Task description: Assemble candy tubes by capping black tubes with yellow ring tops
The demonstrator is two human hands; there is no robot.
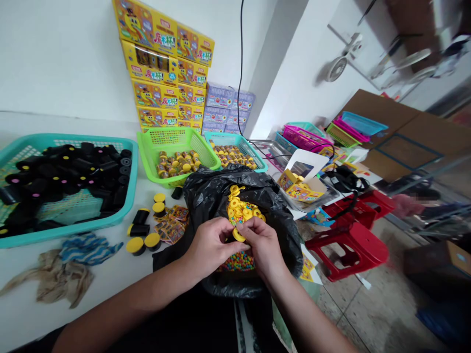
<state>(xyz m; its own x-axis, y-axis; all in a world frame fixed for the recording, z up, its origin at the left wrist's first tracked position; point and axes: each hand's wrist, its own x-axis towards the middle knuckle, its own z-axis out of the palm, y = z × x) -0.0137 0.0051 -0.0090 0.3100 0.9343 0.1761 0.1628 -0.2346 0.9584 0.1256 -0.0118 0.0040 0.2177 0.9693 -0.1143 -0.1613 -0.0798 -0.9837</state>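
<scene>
Both my hands meet over an open black plastic bag (209,196) at the table's edge. My left hand (210,245) and my right hand (262,245) are closed together on a small yellow round cap (238,235). Inside the bag lie several more yellow caps (241,208) and small coloured candies (237,262). A few black tubes with yellow caps (143,230) stand on the white table (110,279) left of the bag, beside a pile of small printed packets (172,223).
A teal basket (66,230) of black tubes sits at left, with rags (59,269) before it. A green basket (176,142) and another teal basket (235,142) hold filled tubes. Yellow boxes (165,73) are stacked by the wall. Red stools (349,245) stand on the floor at right.
</scene>
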